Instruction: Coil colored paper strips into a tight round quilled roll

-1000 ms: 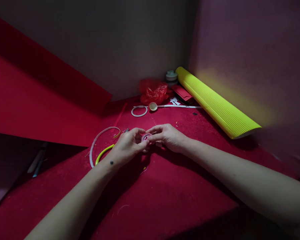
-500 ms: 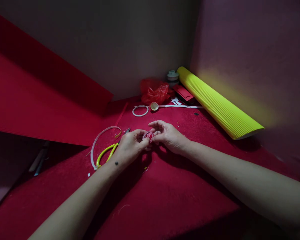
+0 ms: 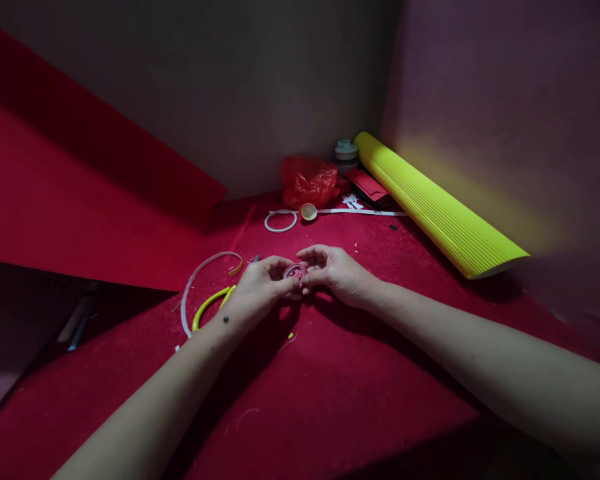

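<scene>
Near the middle of the frame, between the two sets of fingers, was a small pink-and-white coil (image 3: 291, 271), its round face tipped toward the camera; being round, it showed no clear long axis. The left hand (image 3: 260, 285) pinched it from the left, thumb along the near side. The right hand (image 3: 339, 275) had thumb and fingertips gathered at the coil's right edge (whether they gripped or only steadied it, I could not tell), so the coil lay leftward of them, with the left hand having the surer hold. Just left of the left hand, partly hidden behind it, a yellow-handled tool (image 3: 209, 301) lay inside the curve of a pale strip (image 3: 184, 307). Toward the upper middle were a white ring (image 3: 281, 231) and a crumpled red bag (image 3: 311, 185); a yellow corrugated roll (image 3: 440, 207) slanted across the right. No brand, label or writing could be read, and the coil's pattern was too small to make out.
</scene>
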Motion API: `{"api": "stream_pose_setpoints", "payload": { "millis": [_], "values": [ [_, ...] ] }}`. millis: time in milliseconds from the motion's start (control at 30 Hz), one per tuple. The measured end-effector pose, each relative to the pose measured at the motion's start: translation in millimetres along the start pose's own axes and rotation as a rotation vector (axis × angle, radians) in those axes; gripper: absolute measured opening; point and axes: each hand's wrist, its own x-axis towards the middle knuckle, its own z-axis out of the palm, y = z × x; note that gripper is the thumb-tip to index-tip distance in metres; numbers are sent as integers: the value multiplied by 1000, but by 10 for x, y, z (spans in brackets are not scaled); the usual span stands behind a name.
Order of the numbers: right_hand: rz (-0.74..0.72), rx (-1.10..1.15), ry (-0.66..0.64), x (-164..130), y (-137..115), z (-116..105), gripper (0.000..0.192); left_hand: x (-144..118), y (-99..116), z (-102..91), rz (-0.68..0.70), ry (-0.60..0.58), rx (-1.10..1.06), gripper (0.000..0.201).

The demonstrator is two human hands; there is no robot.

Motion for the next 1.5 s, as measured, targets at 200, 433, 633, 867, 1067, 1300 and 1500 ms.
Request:
{"api": "stream_pose_setpoints", "payload": {
  "millis": [200, 433, 633, 867, 1067, 1300, 1500],
  "values": [
    [-3, 72, 39, 3, 21, -20, 39, -5, 3, -13, -37, -29, -110, 26],
    [15, 30, -35, 16, 45, -36, 29, -11, 8, -4, -27, 2, -100, 31],
    [-8, -30, -104, 0, 27, -34, 17, -5, 12, 2, -71, 33, -82, 33],
    [39, 7, -46, -4, 5, -25, 21, -7, 27, 1, -38, 36, -1, 39],
    [24, -19, -68, -7, 1, -34, 12, -16, 15, -1, -51, 23, -14, 31],
    [45, 37, -61, 24, 10, -63, 23, 6, -33, -13, 55, 31, -42, 32],
    [-127, -37, -52, -16, -61, -50, 24, -35, -21, 5, 246, 61, -27, 25]
  ]
}}
